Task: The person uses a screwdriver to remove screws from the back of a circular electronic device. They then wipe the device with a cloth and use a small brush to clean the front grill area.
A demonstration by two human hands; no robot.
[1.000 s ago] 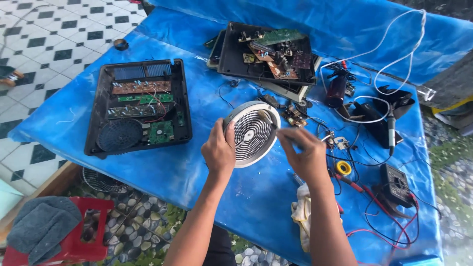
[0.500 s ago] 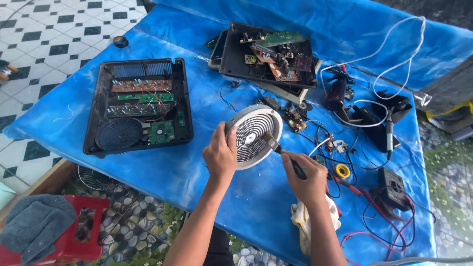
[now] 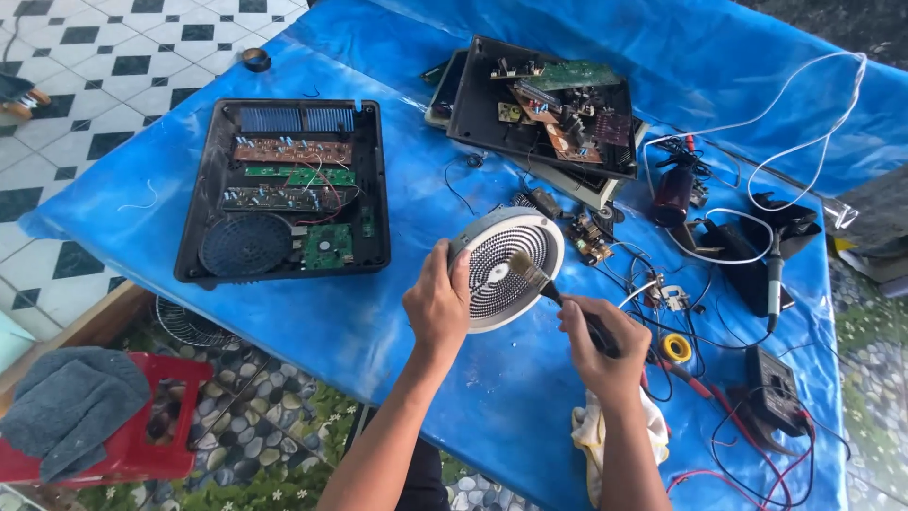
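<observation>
The round coil disc (image 3: 506,268) is tipped up on edge near the middle of the blue tarp (image 3: 397,322), just right of the opened black cooker housing (image 3: 284,189). The left hand (image 3: 437,305) wraps its fingers around the disc's lower left rim and props it; the right hand (image 3: 598,343) is closed around the dark handle of a paintbrush (image 3: 549,284) whose bristles touch the coil face. The risk I see: the disc is steadied by one hand only, so a hard stroke could twist it free and drop it. Loose wires (image 3: 653,284) trail from the disc's right side toward a small circuit board (image 3: 588,237), and a snagged bristle or slip could tug them. A yellow tape roll (image 3: 676,347) and a black meter (image 3: 774,390) lie further right of the disc, where the brushing elbow may knock them.
</observation>
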